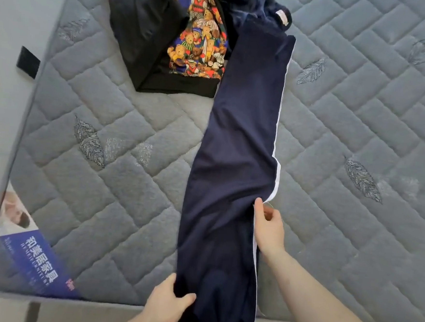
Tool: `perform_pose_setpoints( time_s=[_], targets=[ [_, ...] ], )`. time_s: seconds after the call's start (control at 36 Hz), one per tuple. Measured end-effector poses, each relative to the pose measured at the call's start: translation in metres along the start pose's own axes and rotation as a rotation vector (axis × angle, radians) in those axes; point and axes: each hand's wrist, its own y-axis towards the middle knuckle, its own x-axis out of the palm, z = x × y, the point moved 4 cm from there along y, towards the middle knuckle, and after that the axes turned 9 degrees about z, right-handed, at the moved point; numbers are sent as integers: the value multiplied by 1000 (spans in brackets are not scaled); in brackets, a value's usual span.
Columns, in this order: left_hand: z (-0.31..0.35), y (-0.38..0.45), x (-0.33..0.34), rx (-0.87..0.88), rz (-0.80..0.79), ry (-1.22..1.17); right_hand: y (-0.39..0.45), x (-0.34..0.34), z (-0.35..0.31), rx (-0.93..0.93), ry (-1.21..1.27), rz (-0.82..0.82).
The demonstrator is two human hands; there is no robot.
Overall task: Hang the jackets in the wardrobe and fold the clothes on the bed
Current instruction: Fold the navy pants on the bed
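Navy trousers (pixel 240 142) with a white side stripe lie stretched lengthwise down the grey quilted mattress (pixel 105 168), their near end hanging over the front edge. My left hand (pixel 168 306) grips the trousers' left edge at the mattress front, thumb on top of the cloth. My right hand (pixel 268 227) pinches the striped right edge about midway along the leg. At the far end lie a black sweatshirt with a teddy-bear print (pixel 200 39) and another dark blue garment (pixel 262 6), partly under the trousers' far end.
A black garment (pixel 140 22) overlaps the bear sweatshirt at the back left. A blue label with white characters (pixel 36 256) covers the mattress's near left corner. A black strap (pixel 28 61) sticks out on the left side.
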Motion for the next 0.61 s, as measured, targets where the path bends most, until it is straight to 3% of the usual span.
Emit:
perform_pose_setpoints(
  time_s=[0.17, 0.33, 0.61],
  targets=[
    [-10, -3, 4, -24, -46, 84, -54, -27, 64, -173, -292, -61],
    [-20, -10, 2, -51, -40, 64, -76, -48, 101, -46, -266, 76],
    [-24, -24, 18, -190, 14, -65, -93, -53, 129, 27, -229, -30]
  ],
)
